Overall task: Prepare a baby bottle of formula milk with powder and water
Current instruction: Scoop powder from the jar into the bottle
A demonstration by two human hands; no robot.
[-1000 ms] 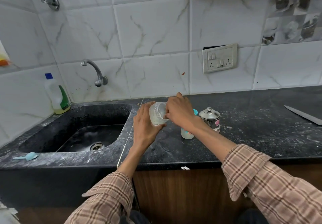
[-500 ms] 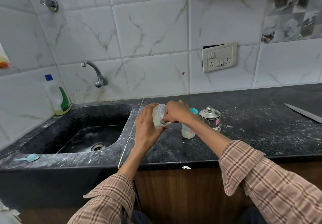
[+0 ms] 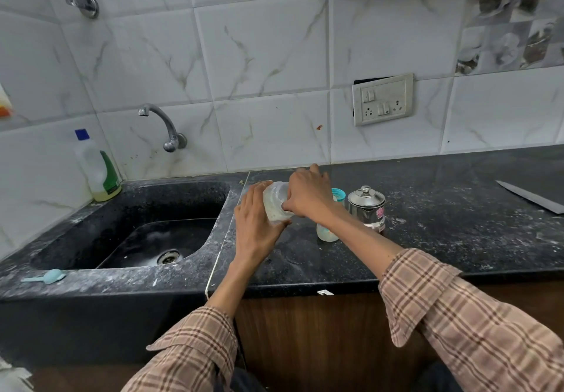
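Black counter, dusted white. Right of sink: left hand clasped round clear jar, right hand clenched on its top, probably unscrewing. Further right, bottle, then tin. Opening step; next, tipping into bottle.

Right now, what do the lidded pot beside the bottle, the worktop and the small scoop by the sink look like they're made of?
Lidded pot: apparently polished steel, mirror-bright with reflections.
Worktop: looks like dark polished stone, speckled and glossy, dusted with white powder.
Scoop: probably plastic, matte pale blue all over.
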